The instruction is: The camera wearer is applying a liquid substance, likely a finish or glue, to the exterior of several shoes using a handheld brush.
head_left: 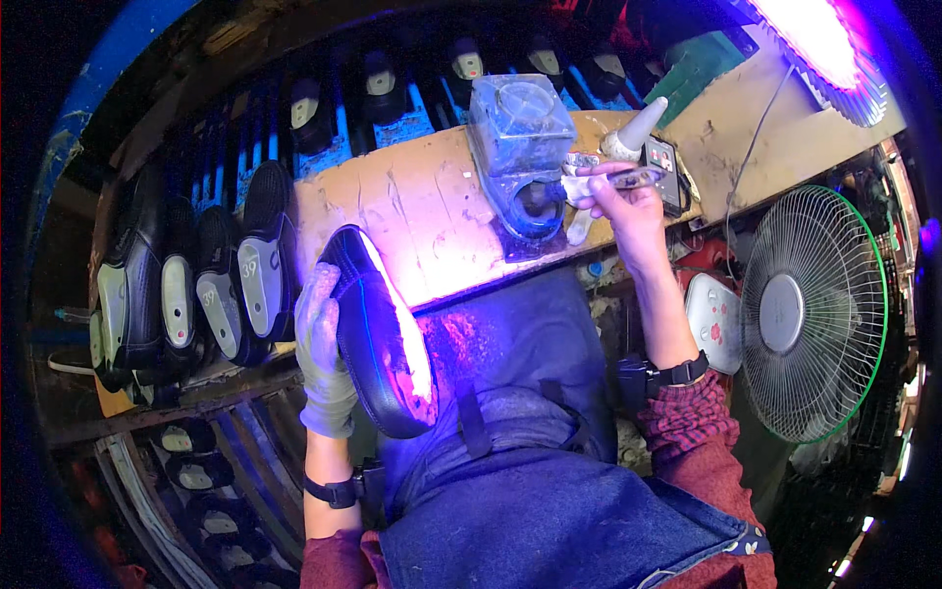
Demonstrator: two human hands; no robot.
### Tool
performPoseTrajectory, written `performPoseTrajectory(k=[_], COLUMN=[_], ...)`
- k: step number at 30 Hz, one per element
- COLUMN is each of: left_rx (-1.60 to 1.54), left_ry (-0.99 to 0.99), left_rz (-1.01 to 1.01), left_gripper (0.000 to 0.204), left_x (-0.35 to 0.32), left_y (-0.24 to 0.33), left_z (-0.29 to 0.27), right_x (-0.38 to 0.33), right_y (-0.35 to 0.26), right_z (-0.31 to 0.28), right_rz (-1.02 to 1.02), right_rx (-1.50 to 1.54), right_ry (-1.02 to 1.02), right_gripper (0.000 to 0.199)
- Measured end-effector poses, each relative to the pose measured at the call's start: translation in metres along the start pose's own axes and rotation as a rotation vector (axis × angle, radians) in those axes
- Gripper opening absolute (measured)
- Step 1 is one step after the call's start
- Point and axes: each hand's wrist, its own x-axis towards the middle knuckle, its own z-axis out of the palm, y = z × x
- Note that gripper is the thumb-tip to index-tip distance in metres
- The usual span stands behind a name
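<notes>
My left hand [322,358], in a grey glove, grips a black shoe [371,344] with blue stitching by its outer side. The shoe is tilted up over my lap, its open or sole side facing right and glaring pale under violet light. In my right hand [633,211], bare, a brush [579,187] is pinched between thumb and fingers. The tip of the brush reaches the round mouth of a bluish pot [535,211]. On that pot stands a cloudy clear square container [522,123]. How deep the bristles sit is hidden.
Several black shoes with grey soles [263,265] line the bench's left side and the rack behind. Right of the pot lie a phone [670,177] and a pale cone-shaped piece [638,128]. A fan [814,314] stands at right; a bright lamp [819,44] hangs above. The wooden bench [392,187] curves ahead.
</notes>
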Motion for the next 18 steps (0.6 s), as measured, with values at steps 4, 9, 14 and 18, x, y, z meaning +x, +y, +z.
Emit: performPoseTrajectory(k=[4,9,14,18], left_rx=[-0.033,-0.018,0.034,0.01], left_ry=[-0.027,0.003,0.003,0.034], left_rz=[-0.044,0.019,-0.008,0.043], left_gripper=[0.048,0.05,0.056,0.048], left_x=[-0.003,0.003,0.004,-0.01], left_y=[0.0,0.006,0.008,0.0], left_z=[-0.001,0.004,0.002,0.001], right_x=[-0.006,0.008,0.004,-0.008], right_y=[-0.01,0.004,0.006,0.021], right_z=[-0.002,-0.002,0.007,0.004], right_rz=[0.043,-0.304,-0.341,-0.32], right_rx=[-0.054,-0.662,-0.676,-0.62], right_ry=[-0.215,-0.181,-0.202,-0.105], right_gripper=[0.014,0.02,0.02,0.014])
